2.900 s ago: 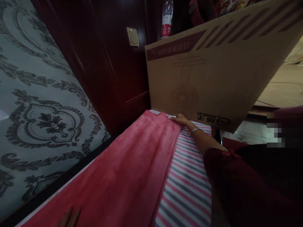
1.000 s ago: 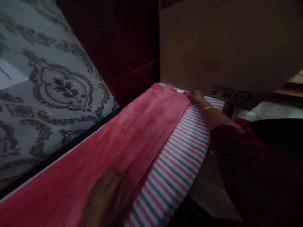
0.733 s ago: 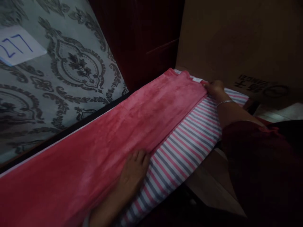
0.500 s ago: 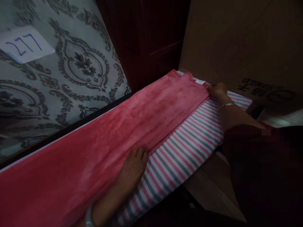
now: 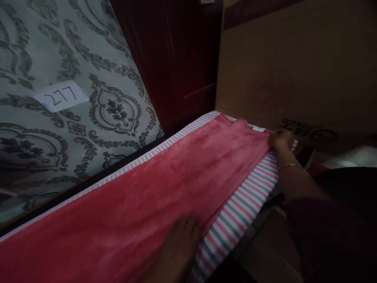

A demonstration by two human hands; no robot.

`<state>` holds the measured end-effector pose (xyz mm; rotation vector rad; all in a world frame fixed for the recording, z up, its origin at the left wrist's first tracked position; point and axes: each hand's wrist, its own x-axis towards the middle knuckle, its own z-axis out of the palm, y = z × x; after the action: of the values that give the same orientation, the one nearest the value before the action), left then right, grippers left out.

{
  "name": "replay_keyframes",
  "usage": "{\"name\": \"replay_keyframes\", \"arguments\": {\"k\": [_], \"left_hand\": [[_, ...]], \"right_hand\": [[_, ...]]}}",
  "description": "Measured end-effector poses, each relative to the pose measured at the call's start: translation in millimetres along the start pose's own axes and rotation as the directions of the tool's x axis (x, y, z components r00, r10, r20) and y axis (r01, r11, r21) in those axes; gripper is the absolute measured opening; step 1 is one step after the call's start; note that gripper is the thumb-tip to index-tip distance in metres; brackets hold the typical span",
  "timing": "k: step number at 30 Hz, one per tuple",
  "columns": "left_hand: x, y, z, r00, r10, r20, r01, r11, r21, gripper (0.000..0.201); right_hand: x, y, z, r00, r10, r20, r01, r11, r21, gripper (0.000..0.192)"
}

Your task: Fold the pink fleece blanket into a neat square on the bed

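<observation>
red plush blanket [image 5: 176, 177], a long strip lying on pink, grey and white striped cloth [image 5: 243, 198]: judged light, limp and soft, hardly fragile, its pile perhaps slippery; being floppy, it is best held at two places, corner and long edge. left hand [image 5: 182, 239] lies back upward on the near edge, fingers side by side; blur hides whether it grips. right hand [image 5: 282, 140], with a thin silver bangle [image 5: 290, 165], appears to pinch the far right corner, beside a small white label [image 5: 259, 129]. surface and room, from left: grey-patterned pale wall [image 5: 88, 67] bearing a white paper card [image 5: 60, 96] marked 277; striped cloth flanking the blanket, its support unclear; dark red glossy panel [image 5: 188, 59]; large brown cardboard box [image 5: 288, 70] behind the far end.
</observation>
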<state>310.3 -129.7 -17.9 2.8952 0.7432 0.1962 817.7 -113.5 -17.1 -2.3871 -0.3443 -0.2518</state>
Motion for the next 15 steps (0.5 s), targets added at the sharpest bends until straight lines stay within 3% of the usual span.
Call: {"name": "replay_keyframes", "arguments": {"k": [3, 6, 9, 13, 15], "left_hand": [[-12.2, -3.9, 4.3, 0.998, 0.043, -0.053, -0.041, 0.999, 0.029, 0.044], [-15.7, -9.5, -3.3, 0.998, 0.016, -0.057, -0.018, 0.999, -0.029, 0.042], [-4.7, -10.7, -11.3, 0.997, -0.023, 0.077, 0.032, 0.993, -0.117, 0.037], [13.6, -9.1, -17.8, 0.977, -0.039, 0.209, 0.071, 0.987, -0.147, 0.048], [21.2, -8.3, -24.7, 0.963, -0.033, 0.267, 0.076, 0.985, -0.152, 0.04]], "right_hand": [[-1.0, -2.5, -6.6, 0.995, 0.083, 0.047, -0.084, 0.996, 0.028, 0.029], [-0.6, -8.1, -10.0, 0.989, 0.121, 0.082, -0.123, 0.992, 0.028, 0.029], [-1.0, -7.5, -8.6, 0.983, 0.146, 0.113, -0.147, 0.989, 0.002, 0.029], [2.8, -2.6, -4.6, 0.984, 0.138, 0.114, -0.137, 0.99, -0.02, 0.029], [6.6, -2.4, -4.6, 0.985, 0.134, 0.112, -0.131, 0.991, -0.032, 0.029]]}}
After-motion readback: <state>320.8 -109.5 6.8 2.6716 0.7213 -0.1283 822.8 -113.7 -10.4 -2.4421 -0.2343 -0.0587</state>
